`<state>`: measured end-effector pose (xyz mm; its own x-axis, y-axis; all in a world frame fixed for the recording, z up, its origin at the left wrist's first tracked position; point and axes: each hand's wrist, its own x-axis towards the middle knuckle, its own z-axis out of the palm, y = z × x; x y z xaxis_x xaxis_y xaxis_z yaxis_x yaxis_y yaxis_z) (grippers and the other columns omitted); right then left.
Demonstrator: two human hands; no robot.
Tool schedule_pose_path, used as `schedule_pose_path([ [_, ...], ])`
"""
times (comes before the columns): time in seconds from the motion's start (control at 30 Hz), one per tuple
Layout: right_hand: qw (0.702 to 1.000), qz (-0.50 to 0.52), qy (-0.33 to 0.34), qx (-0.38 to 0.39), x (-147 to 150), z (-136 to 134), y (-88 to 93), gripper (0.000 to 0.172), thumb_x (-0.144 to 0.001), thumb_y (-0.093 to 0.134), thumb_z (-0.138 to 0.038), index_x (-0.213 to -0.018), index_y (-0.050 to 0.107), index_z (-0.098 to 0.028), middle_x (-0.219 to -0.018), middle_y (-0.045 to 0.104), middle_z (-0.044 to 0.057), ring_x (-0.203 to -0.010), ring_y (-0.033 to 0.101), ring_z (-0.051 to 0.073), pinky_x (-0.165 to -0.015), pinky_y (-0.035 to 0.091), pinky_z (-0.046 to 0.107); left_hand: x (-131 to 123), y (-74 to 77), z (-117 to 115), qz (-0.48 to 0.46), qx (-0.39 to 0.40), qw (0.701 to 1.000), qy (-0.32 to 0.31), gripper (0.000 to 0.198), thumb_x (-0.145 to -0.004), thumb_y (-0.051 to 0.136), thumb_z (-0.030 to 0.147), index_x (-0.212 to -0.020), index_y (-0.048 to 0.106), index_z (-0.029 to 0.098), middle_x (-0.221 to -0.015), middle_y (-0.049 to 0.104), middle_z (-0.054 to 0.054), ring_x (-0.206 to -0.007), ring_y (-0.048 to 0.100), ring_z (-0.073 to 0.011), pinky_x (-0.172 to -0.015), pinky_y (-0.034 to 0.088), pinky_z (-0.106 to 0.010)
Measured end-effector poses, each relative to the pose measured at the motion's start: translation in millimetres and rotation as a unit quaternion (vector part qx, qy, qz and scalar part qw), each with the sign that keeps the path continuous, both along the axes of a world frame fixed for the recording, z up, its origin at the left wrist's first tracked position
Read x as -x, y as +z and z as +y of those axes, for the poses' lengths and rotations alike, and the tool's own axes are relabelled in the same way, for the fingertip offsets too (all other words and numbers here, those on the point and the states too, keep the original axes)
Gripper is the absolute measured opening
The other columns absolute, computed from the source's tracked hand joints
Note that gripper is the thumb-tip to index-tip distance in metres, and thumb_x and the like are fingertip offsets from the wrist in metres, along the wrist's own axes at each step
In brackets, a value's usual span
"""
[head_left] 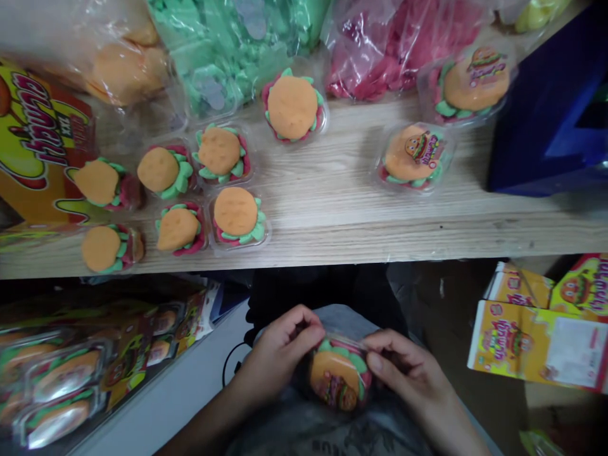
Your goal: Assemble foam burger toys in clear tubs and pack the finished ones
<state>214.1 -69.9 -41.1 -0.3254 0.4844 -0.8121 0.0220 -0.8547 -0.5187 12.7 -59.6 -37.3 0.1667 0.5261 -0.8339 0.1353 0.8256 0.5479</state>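
The held container (339, 375) is glossy plastic, its burger (334, 368) matt, the table (327, 196) wood-grained

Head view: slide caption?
Left grip and right grip hold a stickered, clear-packed, toy-like burger near the wooden tabletop.

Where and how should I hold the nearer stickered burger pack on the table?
Probably pinch the nearer stickered burger pack by its side rims, coming from the table's front edge: the clear rim juts out, and the farther stickered pack sits close behind.
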Motion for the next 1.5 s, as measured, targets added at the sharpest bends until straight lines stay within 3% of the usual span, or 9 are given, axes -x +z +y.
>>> schedule_pose_path([
  [0.27, 0.978, 0.092, -0.177, 0.060, 20, 29, 11.0, 0.016, -0.074, 0.065, -0.031, -0.073, 0.061, -0.016, -0.048, 0.052, -0.006, -0.040, 0.042, 0.002, -0.042, 0.032, 0.013, -10, -4.1, 30, -0.091, 0.066, 0.983, 0.145, 0.028, -0.075, 0.058, 0.042, -0.069, 0.049, 0.016, -0.059, 0.046, 0.007, -0.050, 0.040, -0.0059, -0.049, 0.033, -0.017],
  [0.53, 0.983, 0.074, -0.168, 0.004, 24, 55, 36.1, 0.014, -0.071, 0.066, -0.031, -0.072, 0.063, -0.017, -0.052, 0.053, -0.004, -0.039, 0.042, 0.004, -0.037, 0.035, 0.016, -9, 25.7, 53, -0.047, -0.022, 0.984, 0.173, 0.022, -0.076, 0.060, 0.037, -0.086, 0.056, 0.019, -0.061, 0.051, 0.006, -0.051, 0.046, -0.0059, -0.047, 0.037, -0.015],
  [0.7, 0.974, 0.023, -0.193, -0.118, 24, 54, 36.4, 0.008, -0.076, 0.063, -0.030, -0.083, 0.064, -0.024, -0.062, 0.056, -0.003, -0.047, 0.050, 0.007, -0.043, 0.042, 0.016, -3, 30.5, 44, -0.036, -0.080, 0.978, 0.190, 0.029, -0.078, 0.055, 0.044, -0.099, 0.055, 0.023, -0.078, 0.059, 0.002, -0.071, 0.056, -0.0110, -0.063, 0.045, -0.020],
  [0.8, 0.969, -0.018, -0.180, -0.166, 23, 38, 28.0, 0.010, -0.077, 0.062, -0.029, -0.088, 0.064, -0.028, -0.065, 0.056, -0.003, -0.053, 0.053, 0.008, -0.049, 0.046, 0.017, 5, 29.5, 36, 0.017, -0.117, 0.981, 0.151, 0.016, -0.083, 0.051, 0.036, -0.092, 0.057, 0.023, -0.081, 0.058, 0.003, -0.076, 0.054, -0.0102, -0.068, 0.042, -0.020],
  [0.93, 0.985, -0.032, -0.071, -0.155, 17, 11, 14.6, 0.017, -0.077, 0.062, -0.025, -0.093, 0.064, -0.031, -0.075, 0.061, -0.002, -0.067, 0.059, 0.011, -0.062, 0.050, 0.019, 15, 25.8, 33, 0.092, -0.191, 0.977, -0.019, 0.014, -0.087, 0.044, 0.025, -0.086, 0.058, 0.023, -0.081, 0.055, 0.004, -0.076, 0.051, -0.0087, -0.069, 0.039, -0.018],
  [1.13, 0.976, -0.027, 0.036, -0.214, 16, -4, 4.2, 0.023, -0.078, 0.060, -0.022, -0.097, 0.067, -0.032, -0.075, 0.059, -0.001, -0.073, 0.059, 0.013, -0.067, 0.049, 0.024, 12, 11.8, 17, 0.002, -0.174, 0.955, -0.241, 0.021, -0.088, 0.041, 0.025, -0.080, 0.061, 0.020, -0.080, 0.050, 0.001, -0.076, 0.052, -0.0102, -0.069, 0.039, -0.019],
  [1.23, 0.976, -0.044, 0.040, -0.211, 18, -3, 3.7, 0.020, -0.077, 0.061, -0.023, -0.094, 0.068, -0.030, -0.076, 0.060, 0.000, -0.073, 0.059, 0.014, -0.065, 0.049, 0.025, 9, 7.2, 7, 0.007, -0.155, 0.961, -0.230, 0.019, -0.086, 0.043, 0.025, -0.082, 0.061, 0.022, -0.081, 0.050, 0.001, -0.078, 0.052, -0.0110, -0.070, 0.038, -0.021],
  [1.4, 0.986, -0.025, 0.061, -0.152, 14, -3, 4.1, 0.014, -0.080, 0.057, -0.027, -0.087, 0.068, -0.027, -0.078, 0.064, 0.000, -0.075, 0.060, 0.014, -0.069, 0.049, 0.025, 10, 12.2, -12, 0.030, -0.063, 0.993, -0.100, 0.009, -0.080, 0.049, 0.029, -0.078, 0.050, 0.020, -0.071, 0.048, 0.003, -0.067, 0.047, -0.0114, -0.060, 0.038, -0.021],
  [1.5, 0.987, -0.011, 0.074, -0.139, 9, -6, 2.4, 0.012, -0.079, 0.057, -0.027, -0.084, 0.068, -0.025, -0.075, 0.062, 0.001, -0.073, 0.060, 0.015, -0.066, 0.049, 0.025, 7, 16.7, -21, 0.054, -0.059, 0.992, -0.100, 0.017, -0.084, 0.042, 0.032, -0.073, 0.047, 0.020, -0.069, 0.048, 0.003, -0.066, 0.046, -0.0118, -0.061, 0.037, -0.022],
])
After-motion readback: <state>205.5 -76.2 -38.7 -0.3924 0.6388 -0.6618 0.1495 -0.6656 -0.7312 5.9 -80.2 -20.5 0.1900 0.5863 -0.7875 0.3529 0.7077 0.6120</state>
